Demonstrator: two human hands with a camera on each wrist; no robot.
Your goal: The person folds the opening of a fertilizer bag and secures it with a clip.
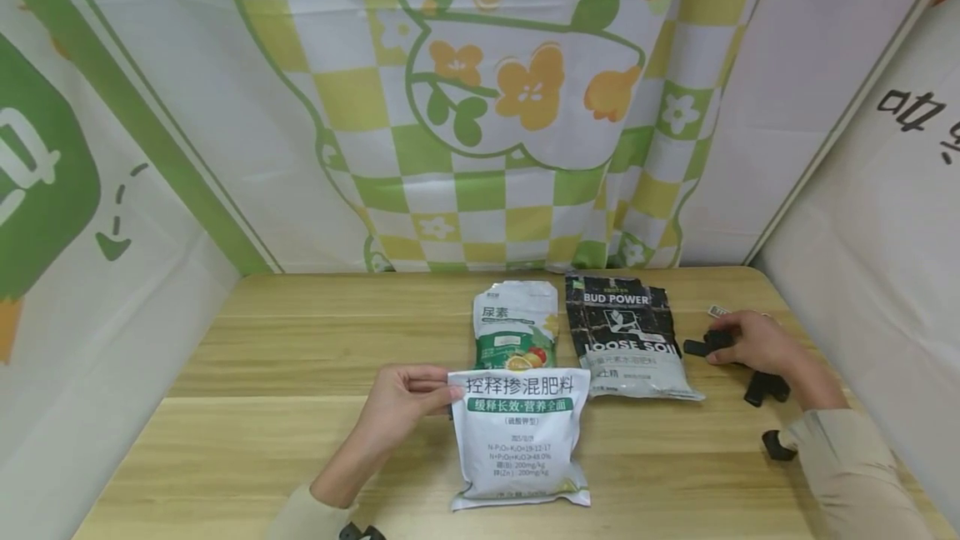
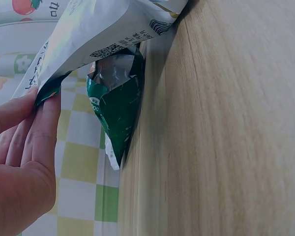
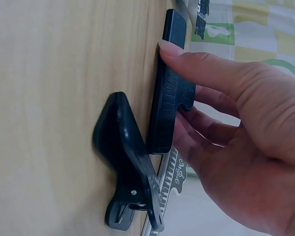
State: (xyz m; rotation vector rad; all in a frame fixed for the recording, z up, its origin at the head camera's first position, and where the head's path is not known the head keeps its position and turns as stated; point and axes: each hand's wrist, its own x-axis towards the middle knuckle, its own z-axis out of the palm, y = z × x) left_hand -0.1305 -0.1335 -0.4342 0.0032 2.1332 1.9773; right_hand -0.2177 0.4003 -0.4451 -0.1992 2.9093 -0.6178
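A pale wooden bench (image 1: pixel 330 332) with visible grain runs back to a white curtain (image 1: pixel 480 140) printed with green and yellow checks, orange flowers and green leaves. On the left hangs a white cloth (image 1: pixel 165 232) bearing a large green shape and a dashed arrow (image 1: pixel 114 244); another white cloth (image 1: pixel 862 215), on the right, carries dark lettering. A ruler (image 3: pixel 178 177) with dark markings lies near the bench's far right corner.

Three bags (image 1: pixel 520 440), two clips (image 1: pixel 767 388), two hands (image 1: pixel 401 402)
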